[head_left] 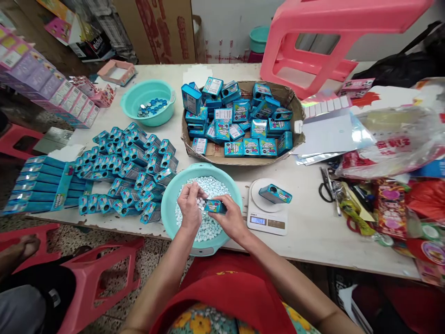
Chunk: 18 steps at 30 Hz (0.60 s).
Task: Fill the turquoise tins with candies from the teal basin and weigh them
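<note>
Over a turquoise basin [168,222] full of small pale candies [207,232], my right hand [229,218] grips a small blue candy box [213,206] labelled "Caramelo Macizo", lying on its side. My left hand [190,208] is closed, with a few white candies [200,203] at its fingertips beside the box's left end. To the right, a white kitchen scale [267,223] carries another blue box [276,194] with a round dark hole in it. Its display is lit.
Many blue boxes [130,169] stand on the left, beside flat stacked ones [38,185]. Behind are a cardboard tray [239,160] of boxes and a basin [148,90] of round caps. Scissors [326,185], bags and a pink stool [313,28] are right. Another person's hand [28,246] shows lower left.
</note>
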Each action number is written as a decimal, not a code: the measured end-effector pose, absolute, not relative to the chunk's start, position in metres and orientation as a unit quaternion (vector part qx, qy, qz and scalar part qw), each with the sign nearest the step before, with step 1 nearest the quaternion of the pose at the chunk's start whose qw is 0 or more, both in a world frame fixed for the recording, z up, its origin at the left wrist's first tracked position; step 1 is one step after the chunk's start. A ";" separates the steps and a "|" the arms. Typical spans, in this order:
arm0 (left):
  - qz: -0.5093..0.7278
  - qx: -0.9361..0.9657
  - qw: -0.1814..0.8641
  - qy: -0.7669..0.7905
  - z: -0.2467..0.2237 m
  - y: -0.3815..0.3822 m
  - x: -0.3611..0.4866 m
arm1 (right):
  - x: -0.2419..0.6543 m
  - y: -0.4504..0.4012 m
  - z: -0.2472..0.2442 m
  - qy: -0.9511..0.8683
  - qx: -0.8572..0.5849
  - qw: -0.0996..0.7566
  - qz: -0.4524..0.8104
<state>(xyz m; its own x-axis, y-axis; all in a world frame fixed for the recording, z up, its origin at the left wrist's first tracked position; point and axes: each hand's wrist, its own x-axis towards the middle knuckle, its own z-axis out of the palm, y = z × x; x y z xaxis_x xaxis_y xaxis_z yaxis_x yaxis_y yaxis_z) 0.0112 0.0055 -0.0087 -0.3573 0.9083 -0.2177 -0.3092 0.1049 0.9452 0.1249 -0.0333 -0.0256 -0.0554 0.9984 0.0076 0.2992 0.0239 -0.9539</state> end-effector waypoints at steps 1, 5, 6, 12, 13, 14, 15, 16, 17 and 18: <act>0.609 0.268 0.504 0.551 -0.007 0.005 0.012 | 0.125 -0.034 -0.024 -0.585 -0.554 0.407 0.430; 0.636 0.260 0.500 0.528 0.004 0.004 0.013 | 0.128 -0.037 -0.013 -0.589 -0.539 0.419 0.434; 0.639 0.265 0.499 0.522 0.006 0.003 0.014 | 0.129 -0.037 -0.011 -0.589 -0.535 0.424 0.432; 0.588 0.248 0.567 0.521 0.001 0.006 0.015 | 0.134 -0.034 -0.026 -0.559 -0.557 0.418 0.449; 0.592 0.249 0.566 0.517 -0.003 0.007 0.011 | 0.135 -0.035 -0.029 -0.552 -0.557 0.421 0.456; 0.598 0.254 0.555 0.520 -0.009 0.009 0.006 | 0.138 -0.036 -0.030 -0.545 -0.555 0.424 0.464; 0.596 0.264 0.535 0.538 -0.016 0.009 -0.001 | 0.141 -0.038 -0.030 -0.535 -0.552 0.429 0.474; 0.575 0.288 0.509 0.572 -0.024 0.009 -0.008 | 0.144 -0.040 -0.030 -0.524 -0.548 0.435 0.486; 0.526 0.330 0.479 0.621 -0.034 0.008 -0.014 | 0.147 -0.042 -0.030 -0.514 -0.544 0.441 0.496; 0.443 0.391 0.443 0.674 -0.045 0.005 -0.020 | 0.150 -0.044 -0.030 -0.505 -0.542 0.447 0.502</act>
<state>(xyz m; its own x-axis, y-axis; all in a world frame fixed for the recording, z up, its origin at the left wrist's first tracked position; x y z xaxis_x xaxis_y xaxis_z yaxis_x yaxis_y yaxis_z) -0.0200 0.0051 -0.0455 -0.3017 0.9200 -0.2500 0.1348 0.3008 0.9441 0.1501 -0.0439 -0.0300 -0.0136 0.9956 -0.0922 0.0994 -0.0904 -0.9909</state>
